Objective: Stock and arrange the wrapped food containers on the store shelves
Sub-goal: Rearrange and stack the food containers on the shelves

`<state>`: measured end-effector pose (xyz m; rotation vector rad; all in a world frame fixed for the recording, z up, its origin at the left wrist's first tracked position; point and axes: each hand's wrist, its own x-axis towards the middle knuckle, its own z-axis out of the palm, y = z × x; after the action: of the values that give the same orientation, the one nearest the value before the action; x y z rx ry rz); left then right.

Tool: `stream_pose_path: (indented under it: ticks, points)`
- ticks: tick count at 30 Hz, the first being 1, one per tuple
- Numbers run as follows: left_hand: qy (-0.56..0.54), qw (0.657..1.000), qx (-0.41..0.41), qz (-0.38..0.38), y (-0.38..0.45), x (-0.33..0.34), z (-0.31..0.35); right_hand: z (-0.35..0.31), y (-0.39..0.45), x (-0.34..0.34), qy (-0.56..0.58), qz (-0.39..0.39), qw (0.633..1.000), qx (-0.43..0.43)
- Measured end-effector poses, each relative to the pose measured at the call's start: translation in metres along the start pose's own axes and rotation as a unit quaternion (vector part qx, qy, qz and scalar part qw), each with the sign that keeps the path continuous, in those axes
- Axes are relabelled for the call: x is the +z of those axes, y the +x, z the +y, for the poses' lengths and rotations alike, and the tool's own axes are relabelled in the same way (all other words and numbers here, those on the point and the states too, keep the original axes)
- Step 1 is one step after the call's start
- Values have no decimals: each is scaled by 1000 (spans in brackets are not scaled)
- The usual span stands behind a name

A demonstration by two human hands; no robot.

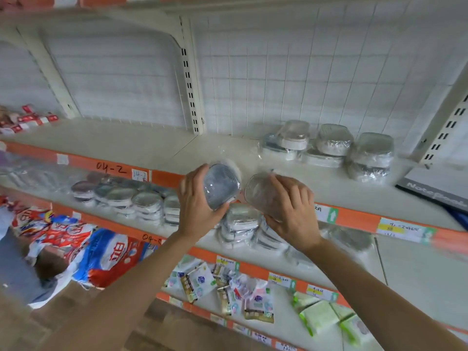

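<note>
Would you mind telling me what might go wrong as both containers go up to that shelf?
1. Each hand, left hand and right hand, holds a tilted, plastic-wrapped piece: the grey container and the clear container. The slick film could slip in the grip.
2. The stacked containers on the upper shelf look loosely piled; nudging them might topple some.

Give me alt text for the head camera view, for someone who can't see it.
Each hand lifts one wrapped container, left hand a grey one, right hand a clear one, toward the upper shelf, where wrapped containers sit stacked at the right.
</note>
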<state>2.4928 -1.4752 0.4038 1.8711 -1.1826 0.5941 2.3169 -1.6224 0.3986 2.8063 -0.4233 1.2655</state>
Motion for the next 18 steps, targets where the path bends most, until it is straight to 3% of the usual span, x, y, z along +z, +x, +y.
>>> stream_pose_path:
  ticks: [4, 8, 10, 13, 18]
  points:
    - [33, 991, 61, -118, -58, 8, -6, 0, -71, -4, -71, -110, 991, -33]
    - [71, 941, 89, -318, -112, 35, 6, 8, -140, -7, -104, -228, 967, -43]
    - [96, 902, 78, -413, -133, 55, 15, 12, -164, -7, -105, -298, 949, 8]
    - [115, 870, 30, -479, -154, 85, 29, 30, -192, -4, -119, -393, 901, 139]
    - [54, 872, -43, -484, -164, 147, 50, 87, -229, 8, -149, -352, 871, 309]
